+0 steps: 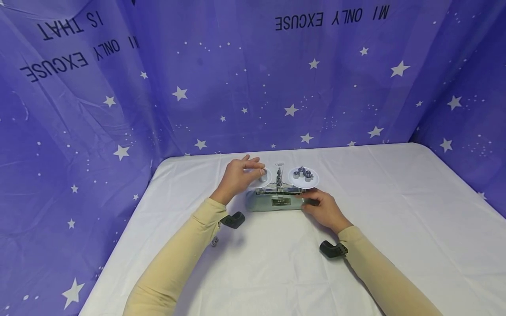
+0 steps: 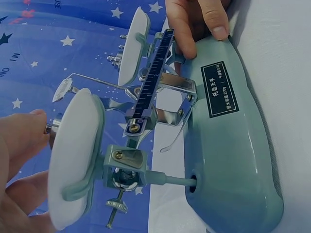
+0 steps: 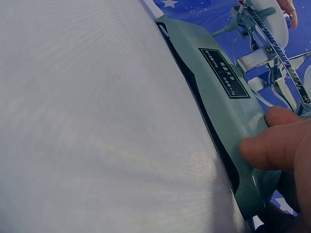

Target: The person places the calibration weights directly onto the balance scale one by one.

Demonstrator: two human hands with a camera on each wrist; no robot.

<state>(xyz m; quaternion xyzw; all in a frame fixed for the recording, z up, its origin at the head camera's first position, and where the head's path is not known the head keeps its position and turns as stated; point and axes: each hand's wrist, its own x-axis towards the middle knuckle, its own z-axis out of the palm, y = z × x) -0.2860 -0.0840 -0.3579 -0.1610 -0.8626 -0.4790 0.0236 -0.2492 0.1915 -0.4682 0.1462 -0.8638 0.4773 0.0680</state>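
Observation:
A green-based balance scale [image 1: 258, 203] with two white pans stands on the table. My left hand [image 1: 239, 175] pinches a metal weight [image 1: 263, 177] by its knob at the left pan [image 1: 269, 180]; the left wrist view shows the weight [image 2: 56, 126] right at the pan's upper face. Several metal weights [image 1: 302, 171] stand on the right pan [image 1: 292, 181]. My right hand [image 1: 325, 210] grips the right end of the base, its thumb [image 3: 262, 148] pressed on the green front and a finger close to the end of the black graduated beam [image 2: 151, 80].
Small metal weights [image 1: 215, 241] lie on the white tablecloth [image 1: 269, 263] beside my left forearm. Black wrist mounts [image 1: 333, 250] hang below both wrists. A purple curtain [image 1: 237, 74] with stars and lettering rises behind and beside the table.

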